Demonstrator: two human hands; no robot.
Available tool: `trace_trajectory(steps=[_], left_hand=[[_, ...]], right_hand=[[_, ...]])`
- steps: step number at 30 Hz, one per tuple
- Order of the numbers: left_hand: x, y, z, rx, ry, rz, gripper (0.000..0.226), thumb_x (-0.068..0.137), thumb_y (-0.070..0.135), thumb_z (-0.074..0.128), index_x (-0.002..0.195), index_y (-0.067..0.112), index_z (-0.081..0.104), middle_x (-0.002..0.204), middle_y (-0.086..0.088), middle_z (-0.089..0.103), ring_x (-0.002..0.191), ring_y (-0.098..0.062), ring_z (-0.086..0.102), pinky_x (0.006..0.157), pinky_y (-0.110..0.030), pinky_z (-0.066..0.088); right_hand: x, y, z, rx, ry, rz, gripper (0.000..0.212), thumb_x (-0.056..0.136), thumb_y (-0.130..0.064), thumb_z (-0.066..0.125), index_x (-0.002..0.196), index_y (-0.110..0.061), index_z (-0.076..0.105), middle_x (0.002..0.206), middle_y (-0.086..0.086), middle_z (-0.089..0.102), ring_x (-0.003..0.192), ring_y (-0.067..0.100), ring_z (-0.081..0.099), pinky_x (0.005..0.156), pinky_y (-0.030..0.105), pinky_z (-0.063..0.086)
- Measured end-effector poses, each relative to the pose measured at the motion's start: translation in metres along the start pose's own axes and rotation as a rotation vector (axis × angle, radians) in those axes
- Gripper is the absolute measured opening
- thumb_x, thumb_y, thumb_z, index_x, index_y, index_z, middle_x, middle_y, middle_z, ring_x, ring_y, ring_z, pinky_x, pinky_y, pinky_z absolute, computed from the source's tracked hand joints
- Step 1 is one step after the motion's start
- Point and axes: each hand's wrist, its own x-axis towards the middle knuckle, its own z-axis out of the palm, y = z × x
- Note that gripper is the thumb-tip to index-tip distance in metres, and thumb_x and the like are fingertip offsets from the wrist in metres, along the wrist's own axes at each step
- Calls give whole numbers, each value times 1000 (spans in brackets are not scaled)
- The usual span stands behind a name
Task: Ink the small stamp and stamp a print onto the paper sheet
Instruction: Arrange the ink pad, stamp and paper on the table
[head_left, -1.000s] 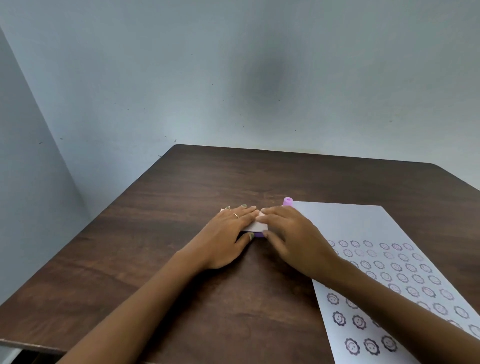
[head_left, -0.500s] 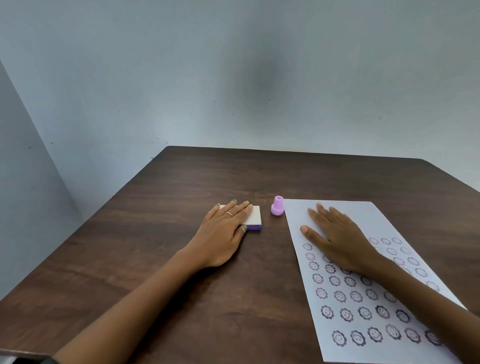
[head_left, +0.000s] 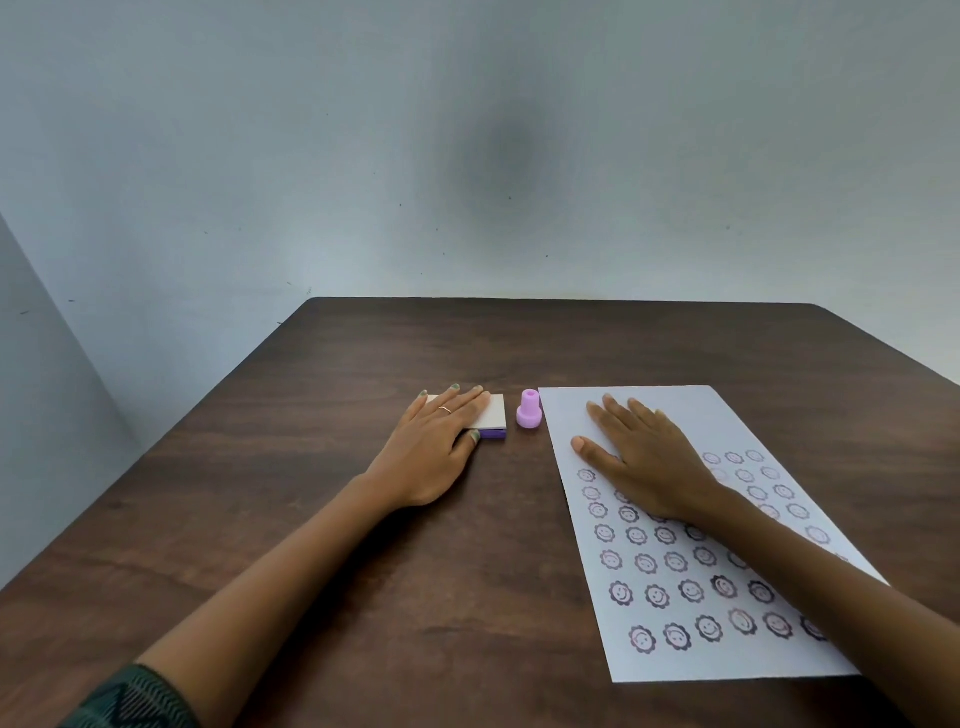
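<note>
Dark wood tabletop (head_left: 363, 519) against a pale wall. Small stamp (head_left: 529, 410): lilac plastic, knob handle, upright between ink pad (head_left: 493, 413) and paper sheet (head_left: 675, 597), held by neither hand. Left hand (head_left: 434, 452) flat on closed pad; right hand (head_left: 644, 460) flat, fingers spread, on sheet bearing rows of smiling flower prints.

No readable text, only rows of smiley-flower prints on the paper sheet (head_left: 571, 415).

My dark wooden desk (head_left: 363, 571) runs back to a pale blue-grey wall (head_left: 467, 156), its far left corner close to where a second wall (head_left: 36, 364) meets it.
</note>
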Motion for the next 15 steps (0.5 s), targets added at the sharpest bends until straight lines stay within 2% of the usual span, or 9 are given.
trace_trajectory(steps=[10,13,15], left_hand=[[0,1,0,-6,15,0,51,100,27,32,149,26,18,158,9,18,146,-11,9,118,-31,1],[1,1,-1,-14,17,1,51,99,27,33,148,26,19,158,8,18,146,-11,9,118,-32,1],[1,1,-1,-17,19,4,51,99,26,33,148,25,20,158,8,18,146,-11,10,118,-33,1]], right_hand=[[2,-1,-4,8,-26,11,66,89,-59,23,144,-25,10,157,1,7,144,23,6,116,44,4],[7,-6,-15,152,-43,32,65,89,-52,39,142,-22,18,156,3,15,142,25,15,115,44,12],[9,-14,-22,307,46,8,62,87,-43,52,139,-20,29,152,4,28,138,24,27,112,38,23]])
